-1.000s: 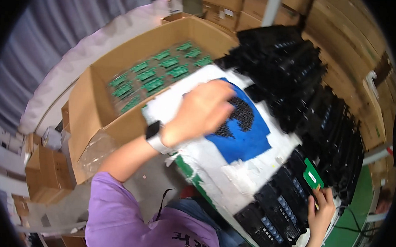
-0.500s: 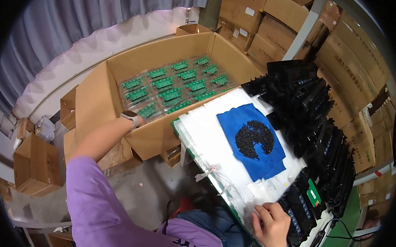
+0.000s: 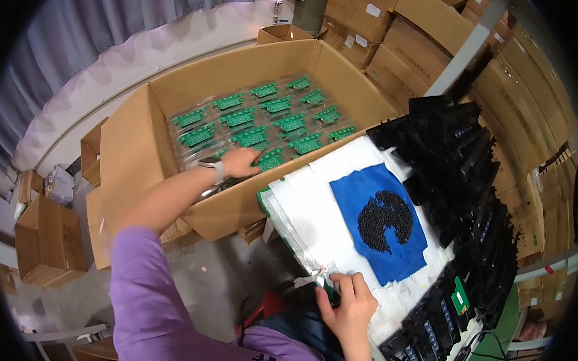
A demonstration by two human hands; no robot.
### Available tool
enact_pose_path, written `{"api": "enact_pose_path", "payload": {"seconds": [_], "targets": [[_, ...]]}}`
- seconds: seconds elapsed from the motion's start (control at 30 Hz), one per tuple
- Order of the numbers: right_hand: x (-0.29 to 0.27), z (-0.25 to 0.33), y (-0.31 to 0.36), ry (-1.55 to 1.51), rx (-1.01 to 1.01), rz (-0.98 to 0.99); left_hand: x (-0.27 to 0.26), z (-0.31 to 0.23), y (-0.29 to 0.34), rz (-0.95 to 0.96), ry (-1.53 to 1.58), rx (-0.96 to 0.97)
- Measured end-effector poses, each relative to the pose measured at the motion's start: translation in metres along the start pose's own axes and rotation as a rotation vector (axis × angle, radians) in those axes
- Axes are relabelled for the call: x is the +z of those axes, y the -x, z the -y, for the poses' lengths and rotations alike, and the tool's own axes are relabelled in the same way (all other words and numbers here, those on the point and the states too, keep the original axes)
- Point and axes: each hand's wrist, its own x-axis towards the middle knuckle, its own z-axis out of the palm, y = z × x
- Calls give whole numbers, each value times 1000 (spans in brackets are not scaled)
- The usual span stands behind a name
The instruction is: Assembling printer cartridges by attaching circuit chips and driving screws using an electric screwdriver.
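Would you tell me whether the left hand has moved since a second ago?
Yes. The left hand left the blue cloth and now reaches into the cardboard box.

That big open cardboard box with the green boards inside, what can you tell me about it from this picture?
The cardboard box is large, brown and open at the top, with its flaps folded outward. It sits beside the white-covered work surface, its near wall against that edge. Inside lies a clear plastic tray holding rows of small green circuit boards, laid flat. The left hand, a watch on its wrist, reaches over the near wall and rests on the boards at the tray's near edge. Smaller cartons stand around it.
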Motion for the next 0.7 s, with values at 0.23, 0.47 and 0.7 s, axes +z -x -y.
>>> {"api": "enact_pose_path", "payload": {"seconds": [0.23, 0.47, 0.7], "targets": [[22, 9, -15, 74, 16, -22, 89, 2, -35, -143, -373, -32], [33, 15, -32, 99, 22, 28, 74, -7, -44, -212, 357, -202], [38, 19, -43, 139, 16, 41, -5, -22, -86, -215, -14, -338]]}}
